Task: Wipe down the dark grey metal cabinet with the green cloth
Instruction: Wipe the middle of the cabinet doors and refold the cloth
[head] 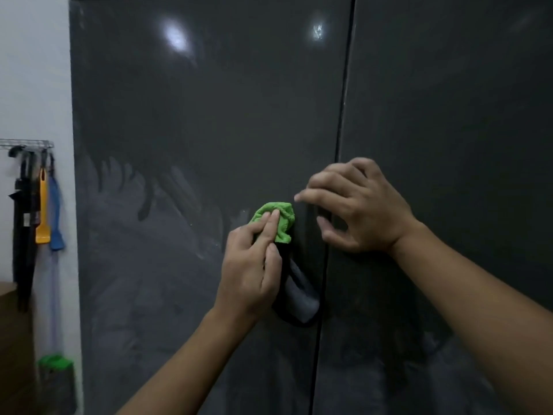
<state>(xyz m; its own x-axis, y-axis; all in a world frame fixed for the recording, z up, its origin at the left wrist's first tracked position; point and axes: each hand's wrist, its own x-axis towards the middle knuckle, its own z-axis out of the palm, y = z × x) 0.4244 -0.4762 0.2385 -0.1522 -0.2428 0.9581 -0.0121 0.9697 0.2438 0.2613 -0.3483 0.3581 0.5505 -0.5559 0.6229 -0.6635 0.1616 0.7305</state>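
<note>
The dark grey metal cabinet (194, 115) fills the view, with two closed doors that meet at a vertical seam right of centre. My left hand (251, 271) presses a bunched green cloth (276, 218) against the left door near the seam, fingers on the cloth and thumb curled under it. A recessed door handle (299, 298) sits just below that hand. My right hand (356, 205) is at the seam beside the cloth, fingers loosely bent and holding nothing. Damp wipe streaks mark the left door.
A white wall (33, 70) lies left of the cabinet. A wire rack there holds hanging tools, among them a yellow scraper (42, 208) and a blue one (56, 217). A green-capped item (55, 362) stands low at the left.
</note>
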